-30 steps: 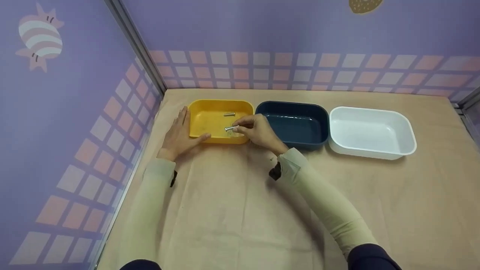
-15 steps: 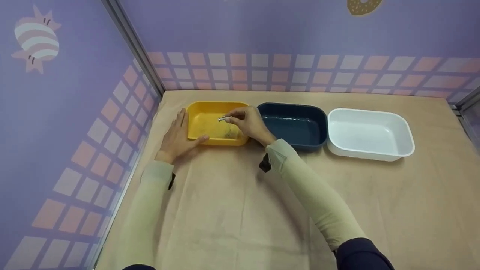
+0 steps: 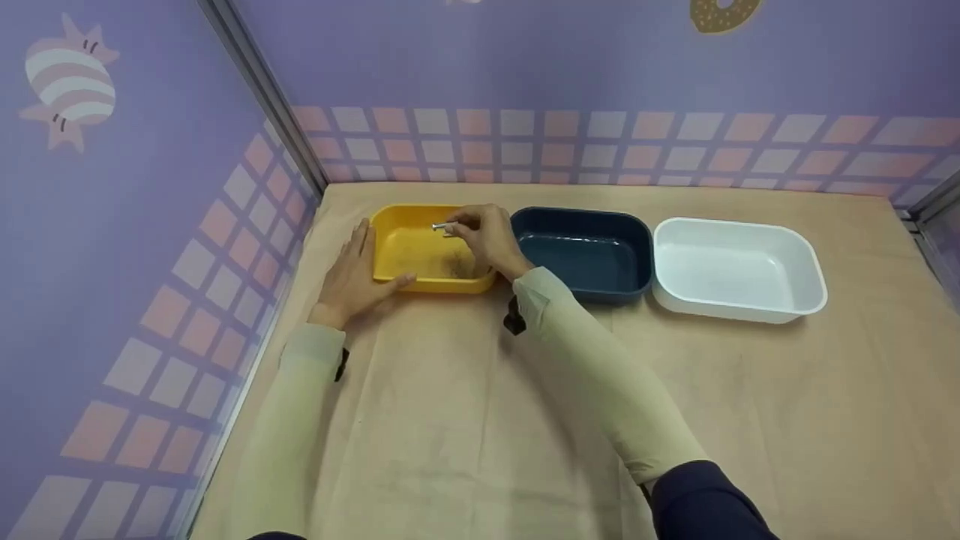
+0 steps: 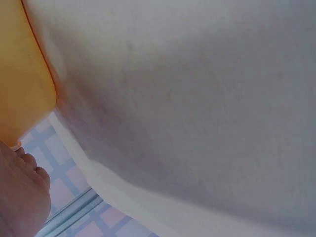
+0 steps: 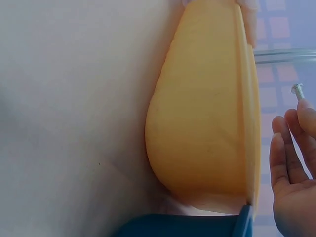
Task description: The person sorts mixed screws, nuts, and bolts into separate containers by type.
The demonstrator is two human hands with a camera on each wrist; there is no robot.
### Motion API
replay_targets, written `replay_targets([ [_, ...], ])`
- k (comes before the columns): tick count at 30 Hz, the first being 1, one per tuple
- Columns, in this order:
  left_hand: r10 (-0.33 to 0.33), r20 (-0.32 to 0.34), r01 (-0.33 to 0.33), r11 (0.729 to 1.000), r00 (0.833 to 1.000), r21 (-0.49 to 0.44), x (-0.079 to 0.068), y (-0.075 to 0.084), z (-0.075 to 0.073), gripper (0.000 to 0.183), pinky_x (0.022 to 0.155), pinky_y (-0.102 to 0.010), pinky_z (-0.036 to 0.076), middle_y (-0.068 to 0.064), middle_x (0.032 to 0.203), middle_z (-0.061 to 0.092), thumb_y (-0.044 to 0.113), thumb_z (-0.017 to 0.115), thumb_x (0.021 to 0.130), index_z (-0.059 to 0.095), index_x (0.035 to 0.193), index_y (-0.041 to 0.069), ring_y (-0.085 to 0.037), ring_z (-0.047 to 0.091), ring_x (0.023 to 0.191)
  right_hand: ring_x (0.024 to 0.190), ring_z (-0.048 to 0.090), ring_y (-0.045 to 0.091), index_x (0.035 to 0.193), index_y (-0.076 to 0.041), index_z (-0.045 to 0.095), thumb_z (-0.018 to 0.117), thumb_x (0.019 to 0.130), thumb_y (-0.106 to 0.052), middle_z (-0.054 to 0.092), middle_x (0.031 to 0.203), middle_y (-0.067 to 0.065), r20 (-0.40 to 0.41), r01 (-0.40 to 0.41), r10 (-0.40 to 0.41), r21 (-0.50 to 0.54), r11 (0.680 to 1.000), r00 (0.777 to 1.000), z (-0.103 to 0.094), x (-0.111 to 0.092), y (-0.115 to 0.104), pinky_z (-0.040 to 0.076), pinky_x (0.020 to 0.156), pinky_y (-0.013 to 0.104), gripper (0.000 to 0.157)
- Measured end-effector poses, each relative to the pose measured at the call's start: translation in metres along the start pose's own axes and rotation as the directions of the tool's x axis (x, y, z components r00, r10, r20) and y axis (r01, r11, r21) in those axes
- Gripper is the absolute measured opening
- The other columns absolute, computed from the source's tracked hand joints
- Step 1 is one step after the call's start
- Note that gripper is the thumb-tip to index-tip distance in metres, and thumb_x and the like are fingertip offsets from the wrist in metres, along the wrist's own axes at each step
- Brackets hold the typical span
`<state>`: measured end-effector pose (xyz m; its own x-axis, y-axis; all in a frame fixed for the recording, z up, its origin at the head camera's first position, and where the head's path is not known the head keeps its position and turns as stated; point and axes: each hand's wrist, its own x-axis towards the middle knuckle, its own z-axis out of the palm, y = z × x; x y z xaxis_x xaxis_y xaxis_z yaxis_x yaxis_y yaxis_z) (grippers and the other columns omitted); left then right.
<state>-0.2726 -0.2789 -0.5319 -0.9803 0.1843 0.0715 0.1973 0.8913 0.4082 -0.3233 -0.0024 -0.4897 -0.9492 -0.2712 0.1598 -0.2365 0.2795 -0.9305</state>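
One screw (image 3: 439,226) is pinched by the right hand (image 3: 489,238) over the yellow box (image 3: 450,286), whose left end the spread left hand (image 3: 349,277) touches, likely to keep it still.

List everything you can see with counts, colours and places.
Leftmost rounded plastic bin: one, yellow, row's left
Middle rounded plastic bin: one, dark blue, row's centre
Rightmost rounded plastic bin: one, white, row's right
Slim metal screw: one visible, silver, above leftmost bin
Creased table cover: one, beige, under the bins
Checked wall panels: at least two, purple, back and left
Metal posts: two, grey, back corners
Striped candy print: one, pink and white, left panel
Ring doughnut print: one, brown, back panel
Wrist attachments: two, black, at wrists
Fabric sleeves: two, beige, both forearms
Left hand: one, bare, against leftmost bin
Right hand: one, bare, pinching screw
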Motion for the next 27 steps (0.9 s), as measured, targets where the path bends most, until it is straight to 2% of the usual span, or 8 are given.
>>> replay_targets([
  [7, -0.007, -0.003, 0.007, 1.0, 1.0, -0.001, -0.0008, 0.0007, -0.0004, 0.128, 0.135, -0.055, 0.013, -0.018, 0.18, 0.001, 0.083, 0.06, 0.09, 0.006, 0.17, -0.002, -0.04, 0.009, 0.166, 0.093, 0.077, 0.014, 0.109, -0.009, 0.084, 0.072, 0.101, -0.01, 0.081, 0.106, 0.004, 0.004, 0.001, -0.001, -0.018, 1.0, 1.0, 0.0031, 0.0002, -0.0001, 0.063, 0.091, 0.025, 0.014],
  [16, -0.002, -0.006, 0.002, 1.0, 1.0, -0.003, -0.0009, -0.0007, 0.0002, 0.127, 0.135, -0.056, 0.013, -0.017, 0.181, 0.0, 0.081, 0.061, 0.091, 0.007, 0.17, -0.001, -0.041, 0.01, 0.166, 0.093, 0.077, 0.014, 0.11, -0.007, 0.083, 0.072, 0.101, -0.011, 0.081, 0.106, 0.005, 0.022, 0.027, -0.026, -0.04, 0.999, 0.999, 0.0054, 0.0015, -0.0063, 0.063, 0.09, 0.024, 0.014],
  [27, -0.001, -0.011, 0.001, 1.0, 1.0, -0.002, -0.0001, 0.0003, 0.0008, 0.128, 0.134, -0.058, 0.016, -0.017, 0.181, 0.001, 0.082, 0.061, 0.09, 0.007, 0.17, -0.002, -0.045, 0.013, 0.165, 0.102, 0.076, 0.017, 0.119, -0.008, 0.08, 0.07, 0.105, -0.015, 0.08, 0.113, 0.006, 0.074, 0.053, -0.044, -0.131, 0.99, 0.996, -0.0003, 0.0031, -0.0081, 0.063, 0.095, 0.031, 0.019],
])
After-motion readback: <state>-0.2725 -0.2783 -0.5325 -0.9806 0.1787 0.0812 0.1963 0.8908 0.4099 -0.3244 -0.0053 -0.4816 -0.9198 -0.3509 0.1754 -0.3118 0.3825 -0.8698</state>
